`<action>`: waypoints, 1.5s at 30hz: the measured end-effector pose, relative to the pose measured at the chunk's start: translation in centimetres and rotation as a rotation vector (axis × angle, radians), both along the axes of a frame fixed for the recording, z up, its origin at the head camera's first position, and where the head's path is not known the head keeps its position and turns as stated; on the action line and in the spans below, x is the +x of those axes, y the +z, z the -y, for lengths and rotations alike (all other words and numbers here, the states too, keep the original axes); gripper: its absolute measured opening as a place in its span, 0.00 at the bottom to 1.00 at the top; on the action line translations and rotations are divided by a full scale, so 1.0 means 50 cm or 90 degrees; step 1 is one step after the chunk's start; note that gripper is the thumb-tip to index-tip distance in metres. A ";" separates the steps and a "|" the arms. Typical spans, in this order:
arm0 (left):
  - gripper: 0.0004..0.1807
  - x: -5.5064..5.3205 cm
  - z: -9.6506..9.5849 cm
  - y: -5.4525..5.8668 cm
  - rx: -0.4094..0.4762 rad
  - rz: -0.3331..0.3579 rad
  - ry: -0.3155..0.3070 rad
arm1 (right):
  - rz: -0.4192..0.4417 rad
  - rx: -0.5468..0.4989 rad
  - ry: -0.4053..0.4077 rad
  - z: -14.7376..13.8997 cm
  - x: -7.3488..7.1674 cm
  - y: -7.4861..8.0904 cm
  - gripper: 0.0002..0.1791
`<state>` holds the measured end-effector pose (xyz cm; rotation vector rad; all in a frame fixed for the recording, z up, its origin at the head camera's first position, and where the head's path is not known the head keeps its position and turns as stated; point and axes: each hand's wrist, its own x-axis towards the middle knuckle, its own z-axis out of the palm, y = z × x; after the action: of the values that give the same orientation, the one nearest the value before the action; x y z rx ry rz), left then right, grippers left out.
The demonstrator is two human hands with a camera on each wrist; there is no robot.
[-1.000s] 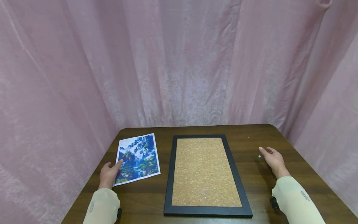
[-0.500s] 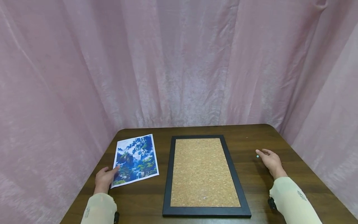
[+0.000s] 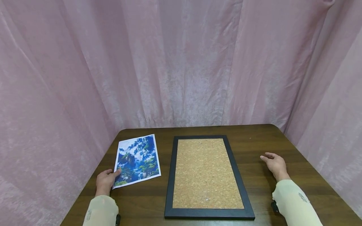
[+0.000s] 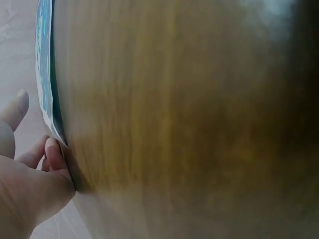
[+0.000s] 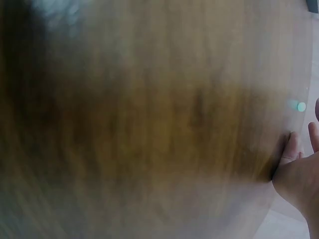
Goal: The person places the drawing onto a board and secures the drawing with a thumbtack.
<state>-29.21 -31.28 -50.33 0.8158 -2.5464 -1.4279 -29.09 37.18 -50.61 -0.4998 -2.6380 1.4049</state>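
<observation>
In the head view my left hand [image 3: 105, 182] rests on the table at the lower left corner of a printed landscape picture [image 3: 137, 160], a white-bordered sheet with blue mountains and green trees. From above, its thumb overlaps the sheet's edge; the left wrist view shows thumb and fingers [image 4: 55, 154] apart, beside the picture's corner. On the right side my right hand [image 3: 275, 166] lies on the table, relaxed, with nothing held. Close by its fingertips the right wrist view shows a small mint-green stub [image 5: 301, 106], too small to identify, which the head view hides. Between the hands lies a black-framed cork board [image 3: 207, 174].
The brown wooden table [image 3: 141, 207] has rounded far corners. Pink curtains [image 3: 181, 62] hang behind it and along both sides. A tiny pale speck [image 3: 250, 138] lies toward the far right of the table.
Both hands have drawn back slightly toward me. The right thumb has come over the mint-green stub, which showed beside it earlier. The picture and cork board stay in place.
</observation>
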 end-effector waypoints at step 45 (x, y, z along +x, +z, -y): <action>0.24 -0.007 -0.011 0.007 -0.165 -0.014 -0.020 | -0.017 0.151 -0.116 0.036 -0.024 -0.005 0.17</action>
<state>-29.58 -30.75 -49.96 0.7174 -2.6625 -1.0734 -30.31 35.36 -50.88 -0.6663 -2.6124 1.0248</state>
